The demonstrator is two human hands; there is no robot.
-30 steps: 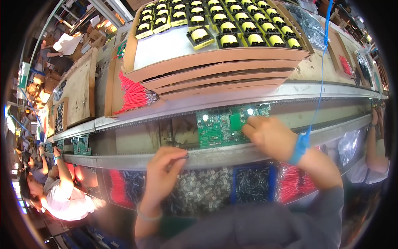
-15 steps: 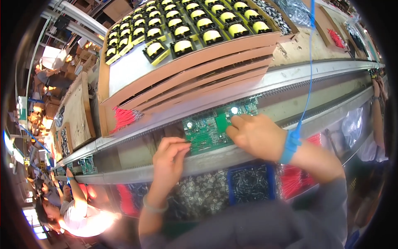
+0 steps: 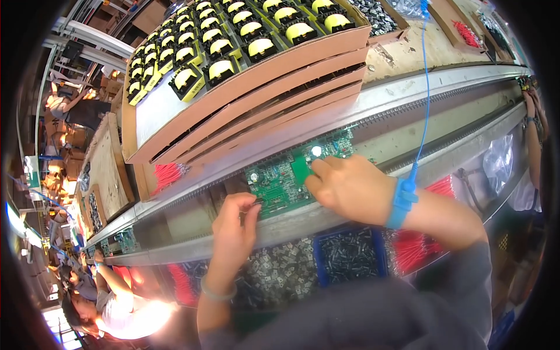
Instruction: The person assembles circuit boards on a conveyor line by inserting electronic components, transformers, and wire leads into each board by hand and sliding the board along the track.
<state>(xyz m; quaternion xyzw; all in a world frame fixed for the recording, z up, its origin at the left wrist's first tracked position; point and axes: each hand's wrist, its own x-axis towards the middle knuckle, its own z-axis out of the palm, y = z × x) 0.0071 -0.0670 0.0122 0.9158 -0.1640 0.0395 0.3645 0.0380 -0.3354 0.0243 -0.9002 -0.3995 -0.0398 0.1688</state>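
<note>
A green circuit board (image 3: 274,186) full of small components lies across the conveyor rails in front of me. At its near left corner is my left hand (image 3: 234,220), thumb and forefinger pinched round a tiny dark part too small to name. My right hand (image 3: 353,189) bends over the board's right half with its fingers closed and pointing down at it. Whatever those fingers hold, if anything, is hidden beneath them. A blue wrist strap (image 3: 402,201) with a coiled blue cord circles my right wrist.
Stacked cardboard trays (image 3: 262,87) of yellow-and-black coils stand beyond the conveyor rail (image 3: 402,105). Nearer me are loose metal parts (image 3: 280,268), a blue bin (image 3: 350,256) of small parts and red-wire bundles (image 3: 417,248). A co-worker (image 3: 125,312) sits at left; another person's arm (image 3: 532,137) shows right.
The view has shifted, so the trays and board appear farther left. Both hands stay at the board; a gap now shows between my left thumb and fingers, with a small dark part at their tips.
</note>
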